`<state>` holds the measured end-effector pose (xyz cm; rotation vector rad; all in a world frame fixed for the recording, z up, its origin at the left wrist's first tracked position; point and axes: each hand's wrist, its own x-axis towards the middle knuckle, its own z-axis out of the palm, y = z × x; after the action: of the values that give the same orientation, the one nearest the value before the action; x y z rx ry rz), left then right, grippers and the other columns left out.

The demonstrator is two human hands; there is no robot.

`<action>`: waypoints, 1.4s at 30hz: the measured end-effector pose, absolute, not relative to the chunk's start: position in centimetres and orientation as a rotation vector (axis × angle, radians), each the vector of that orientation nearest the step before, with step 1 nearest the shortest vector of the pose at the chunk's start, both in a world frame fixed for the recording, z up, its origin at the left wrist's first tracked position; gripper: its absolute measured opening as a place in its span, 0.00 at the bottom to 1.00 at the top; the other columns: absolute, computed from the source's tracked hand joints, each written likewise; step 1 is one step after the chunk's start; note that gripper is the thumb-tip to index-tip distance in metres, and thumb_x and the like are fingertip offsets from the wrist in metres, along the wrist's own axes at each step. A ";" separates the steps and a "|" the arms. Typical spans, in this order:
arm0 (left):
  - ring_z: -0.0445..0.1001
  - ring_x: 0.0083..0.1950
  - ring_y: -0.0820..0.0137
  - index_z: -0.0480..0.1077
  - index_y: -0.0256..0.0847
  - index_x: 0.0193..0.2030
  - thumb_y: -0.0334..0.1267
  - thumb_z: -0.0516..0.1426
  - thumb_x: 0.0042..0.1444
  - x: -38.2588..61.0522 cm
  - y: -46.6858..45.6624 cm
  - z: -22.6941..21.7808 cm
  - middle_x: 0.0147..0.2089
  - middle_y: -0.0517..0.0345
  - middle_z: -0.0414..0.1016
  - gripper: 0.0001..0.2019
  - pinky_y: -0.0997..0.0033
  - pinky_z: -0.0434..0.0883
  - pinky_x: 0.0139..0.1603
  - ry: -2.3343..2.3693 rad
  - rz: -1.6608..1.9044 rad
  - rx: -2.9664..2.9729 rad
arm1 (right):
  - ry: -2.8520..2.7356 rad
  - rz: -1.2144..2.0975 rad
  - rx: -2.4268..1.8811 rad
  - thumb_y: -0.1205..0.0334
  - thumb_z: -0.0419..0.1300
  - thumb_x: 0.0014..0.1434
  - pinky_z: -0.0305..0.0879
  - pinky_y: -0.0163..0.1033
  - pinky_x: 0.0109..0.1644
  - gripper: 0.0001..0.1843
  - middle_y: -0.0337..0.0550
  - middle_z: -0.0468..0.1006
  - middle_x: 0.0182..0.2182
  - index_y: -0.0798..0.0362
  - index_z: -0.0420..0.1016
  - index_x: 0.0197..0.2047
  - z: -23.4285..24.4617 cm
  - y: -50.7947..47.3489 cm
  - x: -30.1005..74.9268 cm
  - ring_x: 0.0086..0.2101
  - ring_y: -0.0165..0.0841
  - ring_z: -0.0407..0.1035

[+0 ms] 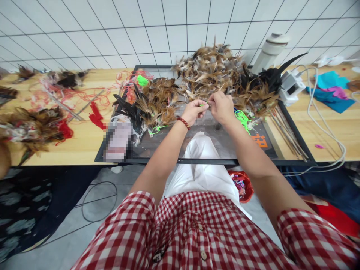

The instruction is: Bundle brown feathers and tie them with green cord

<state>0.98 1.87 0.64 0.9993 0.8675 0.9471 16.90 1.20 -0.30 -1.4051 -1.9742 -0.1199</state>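
My left hand [194,111] and my right hand [222,107] meet over the dark glass tabletop [219,144], fingers pinched together. Between them runs a thin bright green string [203,105] that both hands grip. Whether a feather is also in the fingers I cannot tell. A red bead bracelet [183,122] circles my left wrist. Just beyond the hands lies a big heap of brown feathers [209,71]. A bundle of brown and black feathers [153,103] lies to the left of my left hand, and loose green string [243,119] lies to the right of my right hand.
Thin wooden sticks [287,133] lie at the right of the glass top. A white device with a cable [292,86] and a white cylinder [271,50] stand behind. Red string [97,117] and feather bundles [33,127] cover the left wooden table. Coloured cloth [333,92] lies far right. A red basket [242,185] sits below.
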 end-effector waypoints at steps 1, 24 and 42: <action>0.65 0.20 0.84 0.69 0.39 0.31 0.32 0.71 0.49 0.9 1.8 0.8 0.21 0.70 0.67 0.14 0.84 0.58 0.20 0.860 0.941 0.974 | -1.984 -0.109 -1.408 0.55 0.49 0.71 0.63 0.55 0.55 0.13 0.53 0.79 0.41 0.50 0.71 0.42 -0.3 1.2 16.8 0.47 0.48 0.71; 0.71 0.23 0.83 0.66 0.38 0.29 0.20 0.59 0.59 0.4 2.2 2.5 0.23 0.65 0.72 0.12 0.85 0.64 0.25 0.908 0.981 0.536 | -1.968 0.239 -1.028 0.43 0.51 0.69 0.69 0.51 0.52 0.18 0.48 0.79 0.41 0.47 0.71 0.39 0.6 1.3 17.3 0.44 0.42 0.72; 0.70 0.28 0.79 0.67 0.39 0.27 0.20 0.62 0.48 1.8 2.3 0.7 0.27 0.65 0.72 0.12 0.78 0.68 0.34 1.004 1.326 1.234 | -1.730 0.449 -1.206 0.59 0.59 0.58 0.70 0.41 0.41 0.10 0.42 0.82 0.31 0.53 0.81 0.36 -0.8 2.4 16.8 0.31 0.34 0.72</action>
<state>1.84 2.33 0.66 1.2341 1.0037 1.3258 16.77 2.37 -0.83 -1.2056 -1.7299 0.4491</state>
